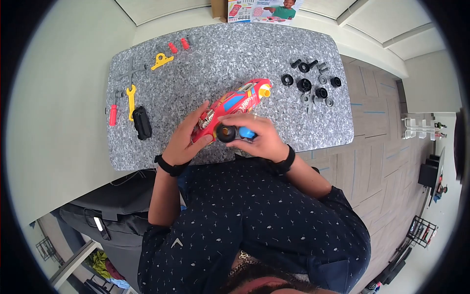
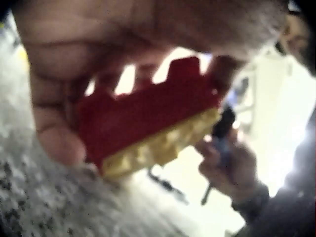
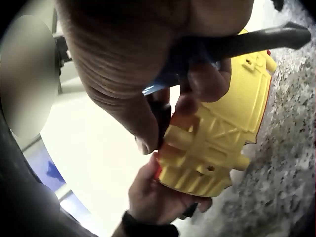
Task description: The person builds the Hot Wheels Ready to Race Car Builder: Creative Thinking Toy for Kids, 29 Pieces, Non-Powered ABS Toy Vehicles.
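Observation:
A red toy car [image 1: 236, 101] with blue windows lies tilted over the table, its nose pointing to the far right. My left hand [image 1: 185, 141] grips its rear end, thumb and fingers spread around the red body. The car's yellow underside [image 3: 212, 153] faces the right wrist camera. At the car's near side, my right hand [image 1: 264, 133] pinches a black toy wheel [image 1: 220, 137] between thumb and fingers. Tucked in the same hand is a screwdriver with a blue handle [image 1: 246, 132]; its dark shaft [image 3: 266, 42] sticks out past the palm.
On the speckled table [image 1: 225, 59], black wheels [image 1: 304, 85] and grey rings lie at right. A yellow wrench [image 1: 131, 103], black part [image 1: 142, 122], grey cross-shaped tool [image 1: 131, 72], yellow piece [image 1: 161, 61] and red pieces [image 1: 184, 43] lie left. A printed box [image 1: 240, 12] stands behind.

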The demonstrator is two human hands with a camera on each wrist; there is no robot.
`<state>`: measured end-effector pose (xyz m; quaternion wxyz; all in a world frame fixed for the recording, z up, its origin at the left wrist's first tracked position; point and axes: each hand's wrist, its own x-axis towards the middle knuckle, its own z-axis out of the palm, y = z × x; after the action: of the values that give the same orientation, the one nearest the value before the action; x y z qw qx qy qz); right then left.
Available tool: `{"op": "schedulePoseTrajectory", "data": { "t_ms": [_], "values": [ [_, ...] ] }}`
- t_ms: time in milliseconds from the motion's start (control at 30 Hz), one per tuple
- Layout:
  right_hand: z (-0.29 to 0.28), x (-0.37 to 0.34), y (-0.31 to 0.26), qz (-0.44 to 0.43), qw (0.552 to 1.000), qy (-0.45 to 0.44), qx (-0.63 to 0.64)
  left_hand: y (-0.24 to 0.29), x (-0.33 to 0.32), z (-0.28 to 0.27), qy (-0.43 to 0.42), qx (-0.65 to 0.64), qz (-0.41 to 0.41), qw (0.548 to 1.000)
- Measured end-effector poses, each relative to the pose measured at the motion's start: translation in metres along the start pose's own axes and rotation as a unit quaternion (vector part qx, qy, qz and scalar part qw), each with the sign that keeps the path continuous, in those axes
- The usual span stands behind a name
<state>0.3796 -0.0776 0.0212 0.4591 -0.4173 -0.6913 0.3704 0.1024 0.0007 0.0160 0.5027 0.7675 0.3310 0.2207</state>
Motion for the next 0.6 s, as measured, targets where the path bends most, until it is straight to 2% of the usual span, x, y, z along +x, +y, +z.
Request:
{"op": "schedulePoseTrajectory", "data": {
  "t_ms": [33, 67, 167, 267, 333, 400, 433, 533, 600],
  "values": [
    [0.005, 0.003, 0.005, -0.059, 0.997, 0.003, -0.057, -0.001, -0.001, 0.001, 0.003, -0.004, 0.005, 1.000],
    [0.007, 0.004, 0.004, -0.058, 0.995, -0.011, -0.083, -0.001, -0.001, 0.002, 0.006, -0.008, -0.002, 1.000],
    [0.014, 0.007, 0.003, -0.080, 0.990, 0.023, -0.116, -0.004, -0.005, 0.003, 0.017, -0.023, -0.020, 0.999],
    [0.010, 0.005, 0.002, -0.078, 0.993, 0.028, -0.083, -0.014, -0.005, 0.008, 0.035, -0.067, -0.025, 0.997],
    [-0.004, 0.003, 0.000, -0.070, 0.992, 0.062, -0.082, -0.017, -0.002, 0.013, 0.054, -0.126, -0.022, 0.990],
    [-0.022, -0.003, -0.001, -0.031, 0.986, 0.113, -0.115, -0.029, 0.003, 0.012, 0.079, -0.067, 0.045, 0.994],
    [-0.033, -0.007, 0.002, -0.011, 0.977, 0.151, -0.151, -0.032, 0.006, 0.012, 0.093, -0.037, 0.078, 0.992],
    [-0.080, -0.018, 0.020, 0.032, 0.929, 0.247, -0.273, -0.025, 0.010, 0.014, 0.093, -0.072, 0.063, 0.991],
    [-0.111, -0.023, 0.030, 0.064, 0.896, 0.276, -0.342, -0.025, 0.013, 0.012, 0.089, -0.071, 0.064, 0.991]
  ]
}}
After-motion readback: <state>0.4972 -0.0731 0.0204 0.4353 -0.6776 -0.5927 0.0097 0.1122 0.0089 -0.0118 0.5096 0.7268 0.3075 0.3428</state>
